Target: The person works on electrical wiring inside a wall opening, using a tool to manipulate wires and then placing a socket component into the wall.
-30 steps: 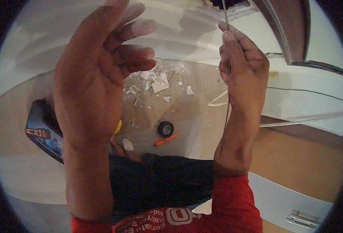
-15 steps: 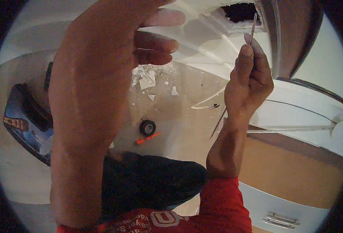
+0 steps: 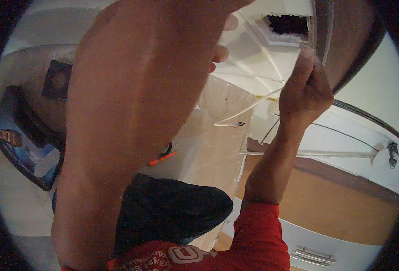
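Note:
My right hand (image 3: pixel 305 90) is raised, with thumb and fingers pinched on a thin wire-like rod. Its upper tip barely shows past my fingertips, while the lower stretch of the rod (image 3: pixel 270 129) emerges beside my wrist. Just above those fingertips is a rough-edged rectangular hole (image 3: pixel 289 25) in the white surface, dark inside. My left forearm crosses the view large and close. Of my left hand (image 3: pixel 220 53) only some fingertips show, spread apart; the rest lies behind the forearm or beyond the top edge. I see nothing held in it.
A white cable (image 3: pixel 249 109) with dark ends hangs from the white surface. An orange tool (image 3: pixel 162 158) and a black tape roll (image 3: pixel 167 148), half hidden, lie below. At left sits a dark-edged case (image 3: pixel 28 140); at right, a drawer front with a metal handle (image 3: pixel 314 256).
My left arm has swung right and up, now covering the plaster debris and part of the tape roll. My right hand has shifted slightly right, and less of the rod protrudes above its fingers.

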Available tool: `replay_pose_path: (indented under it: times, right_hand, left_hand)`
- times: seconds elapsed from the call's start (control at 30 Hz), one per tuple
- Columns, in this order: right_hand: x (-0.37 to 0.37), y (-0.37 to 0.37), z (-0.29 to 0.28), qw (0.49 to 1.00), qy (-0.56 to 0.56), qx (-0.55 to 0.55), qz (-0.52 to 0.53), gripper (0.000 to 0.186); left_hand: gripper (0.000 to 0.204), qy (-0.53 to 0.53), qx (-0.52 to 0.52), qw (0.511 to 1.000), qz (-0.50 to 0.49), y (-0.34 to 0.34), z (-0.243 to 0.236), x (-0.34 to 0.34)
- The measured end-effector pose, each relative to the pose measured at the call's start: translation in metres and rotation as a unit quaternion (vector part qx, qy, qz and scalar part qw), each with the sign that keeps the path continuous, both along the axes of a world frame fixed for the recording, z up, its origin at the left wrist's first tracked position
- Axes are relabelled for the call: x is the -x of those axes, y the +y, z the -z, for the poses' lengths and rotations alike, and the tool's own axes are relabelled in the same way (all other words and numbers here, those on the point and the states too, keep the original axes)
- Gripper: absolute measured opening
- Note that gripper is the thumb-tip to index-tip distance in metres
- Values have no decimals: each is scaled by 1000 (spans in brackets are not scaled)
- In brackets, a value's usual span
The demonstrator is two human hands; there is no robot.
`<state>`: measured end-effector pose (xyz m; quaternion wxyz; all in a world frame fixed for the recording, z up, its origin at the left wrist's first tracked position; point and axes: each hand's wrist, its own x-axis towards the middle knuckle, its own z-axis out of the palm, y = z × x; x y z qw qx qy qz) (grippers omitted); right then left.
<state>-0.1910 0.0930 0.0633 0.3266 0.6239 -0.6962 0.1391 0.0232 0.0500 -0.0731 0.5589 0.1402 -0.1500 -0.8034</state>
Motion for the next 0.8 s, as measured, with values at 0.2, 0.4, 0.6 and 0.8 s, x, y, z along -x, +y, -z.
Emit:
replay_pose_path:
  times: [0.2,0.4,0.6,0.8]
  right_hand:
    - [17,18,2,996,-43,6,74,32]
    - [0,4,-3,996,-92,2,-4,27]
    - [3,3,-3,995,-92,7,-31,25]
    - [27,20,-9,998,-40,-13,37,25]
  left_hand:
    - [45,2,1,1000,-6,-1,-1,-5]
    - [45,-3,6,1000,-8,-1,-3,-4]
    - [45,-10,15,1000,-4,0,-5,3]
    - [45,-13,25,1000,-6,-3,-9,5]
